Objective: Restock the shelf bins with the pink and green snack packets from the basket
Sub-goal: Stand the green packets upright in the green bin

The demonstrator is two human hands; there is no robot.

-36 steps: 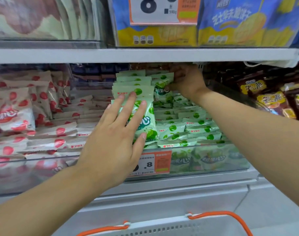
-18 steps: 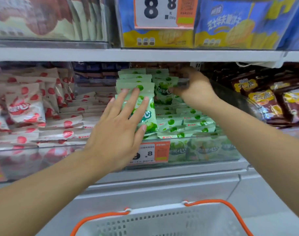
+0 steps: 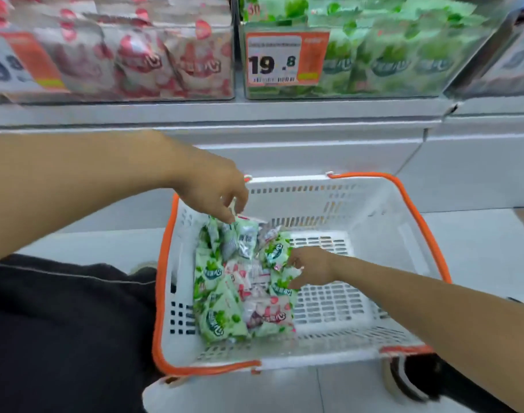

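Reaching into basket (image 3: 404, 204), lower centre: left hand (image 3: 216, 192) pinching a green packet (image 3: 246, 236) by its top seal, right hand (image 3: 311, 266) curling onto another green packet (image 3: 274, 253). Probably handling light, crinkly, slippery; edge seams gripping best.

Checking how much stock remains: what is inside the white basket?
The white basket holds a pile of green packets and pink packets on its left side. Both hands reach in. Anything beneath the pile is covered.
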